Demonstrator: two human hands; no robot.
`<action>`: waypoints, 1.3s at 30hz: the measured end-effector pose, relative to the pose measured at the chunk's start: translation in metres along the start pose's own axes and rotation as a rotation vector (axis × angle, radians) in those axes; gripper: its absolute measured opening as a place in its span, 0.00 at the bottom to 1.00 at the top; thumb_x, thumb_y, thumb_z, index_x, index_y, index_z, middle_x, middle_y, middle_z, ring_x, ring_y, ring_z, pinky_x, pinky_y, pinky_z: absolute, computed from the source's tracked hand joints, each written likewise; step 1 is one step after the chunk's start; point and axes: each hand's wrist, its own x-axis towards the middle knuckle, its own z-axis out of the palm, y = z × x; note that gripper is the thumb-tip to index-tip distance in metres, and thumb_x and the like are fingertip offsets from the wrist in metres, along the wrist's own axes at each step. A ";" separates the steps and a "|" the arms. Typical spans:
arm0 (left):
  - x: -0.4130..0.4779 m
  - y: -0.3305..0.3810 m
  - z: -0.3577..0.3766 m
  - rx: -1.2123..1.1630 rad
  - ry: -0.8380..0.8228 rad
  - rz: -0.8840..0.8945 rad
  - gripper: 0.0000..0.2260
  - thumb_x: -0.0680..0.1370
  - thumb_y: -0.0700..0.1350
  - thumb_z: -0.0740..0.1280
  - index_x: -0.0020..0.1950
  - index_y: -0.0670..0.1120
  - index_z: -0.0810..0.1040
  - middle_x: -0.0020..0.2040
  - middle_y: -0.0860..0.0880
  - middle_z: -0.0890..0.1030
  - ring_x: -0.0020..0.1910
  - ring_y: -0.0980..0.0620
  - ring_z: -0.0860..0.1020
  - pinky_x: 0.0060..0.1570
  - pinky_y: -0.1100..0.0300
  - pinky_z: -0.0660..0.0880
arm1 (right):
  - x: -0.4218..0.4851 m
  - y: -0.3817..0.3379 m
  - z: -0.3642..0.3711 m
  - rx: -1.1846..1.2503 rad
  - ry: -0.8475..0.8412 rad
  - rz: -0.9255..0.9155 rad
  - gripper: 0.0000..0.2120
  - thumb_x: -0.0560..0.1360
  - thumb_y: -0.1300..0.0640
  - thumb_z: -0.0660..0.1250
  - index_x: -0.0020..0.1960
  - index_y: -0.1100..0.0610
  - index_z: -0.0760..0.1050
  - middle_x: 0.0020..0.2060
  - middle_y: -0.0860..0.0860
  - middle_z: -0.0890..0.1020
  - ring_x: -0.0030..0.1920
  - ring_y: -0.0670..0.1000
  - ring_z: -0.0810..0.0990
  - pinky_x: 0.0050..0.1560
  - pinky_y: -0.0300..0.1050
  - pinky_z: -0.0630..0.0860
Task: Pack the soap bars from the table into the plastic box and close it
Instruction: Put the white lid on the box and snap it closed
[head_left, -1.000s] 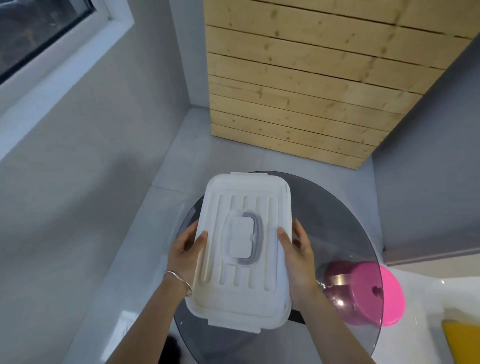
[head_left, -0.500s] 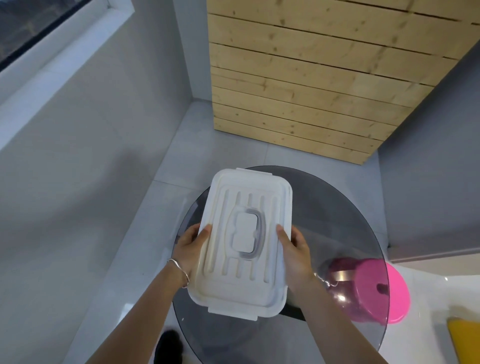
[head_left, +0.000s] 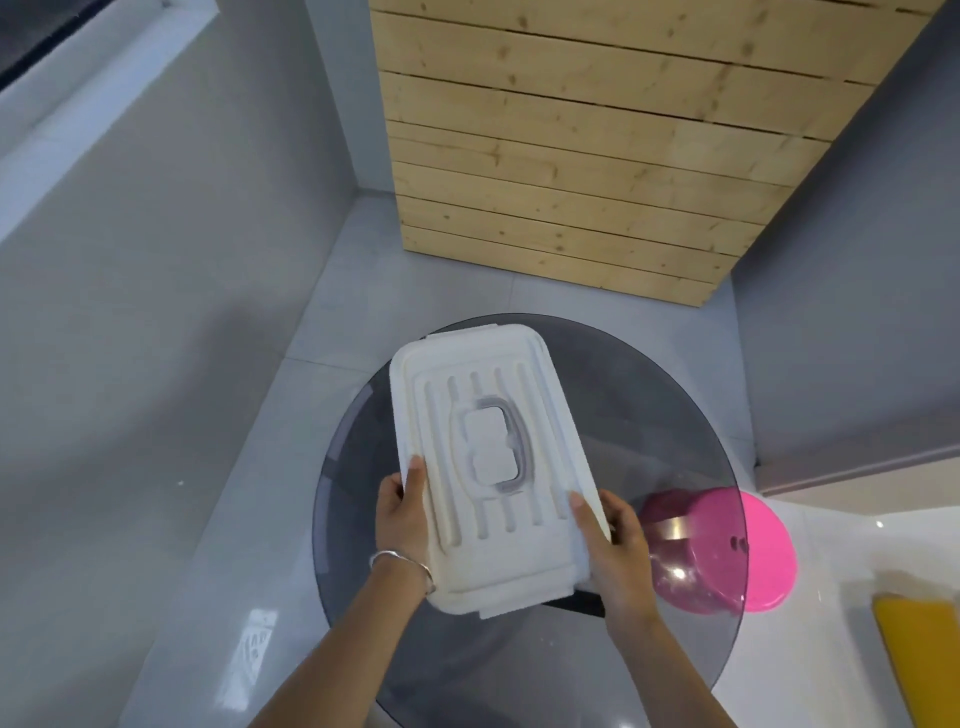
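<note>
Gripping the white lidded plastic box (head_left: 493, 467) by its long sides above the round smoked-glass table (head_left: 675, 415), the left hand (head_left: 402, 514) and right hand (head_left: 615, 545) clasp opposite edges, thumbs on the lid, apparently to steady it; no soap bars show.

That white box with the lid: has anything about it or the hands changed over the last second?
The white box has turned, its far end swinging to the person's left so it now sits skewed over the glass table. Nothing was let go: the left hand and right hand grip its long sides as before, lid on. The pink stool stayed under the table.
</note>
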 end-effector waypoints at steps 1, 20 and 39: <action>-0.012 -0.005 0.013 -0.043 0.030 -0.007 0.15 0.76 0.57 0.60 0.41 0.46 0.69 0.37 0.49 0.73 0.35 0.51 0.72 0.33 0.59 0.66 | -0.001 0.003 -0.010 0.022 0.026 0.001 0.20 0.69 0.48 0.73 0.58 0.51 0.73 0.54 0.48 0.80 0.55 0.50 0.79 0.49 0.40 0.75; -0.051 -0.020 0.120 -0.027 -0.172 -0.060 0.38 0.65 0.49 0.76 0.65 0.43 0.57 0.60 0.43 0.72 0.54 0.48 0.72 0.63 0.53 0.68 | 0.040 -0.017 -0.087 0.469 0.142 0.153 0.23 0.70 0.62 0.74 0.61 0.64 0.69 0.62 0.60 0.78 0.62 0.59 0.77 0.66 0.59 0.71; 0.012 0.008 0.093 0.041 -0.175 0.272 0.26 0.69 0.53 0.72 0.64 0.50 0.70 0.58 0.52 0.77 0.53 0.55 0.75 0.54 0.61 0.69 | 0.059 -0.015 -0.068 0.109 0.349 -0.202 0.25 0.77 0.49 0.64 0.72 0.51 0.66 0.67 0.50 0.76 0.67 0.51 0.73 0.69 0.51 0.69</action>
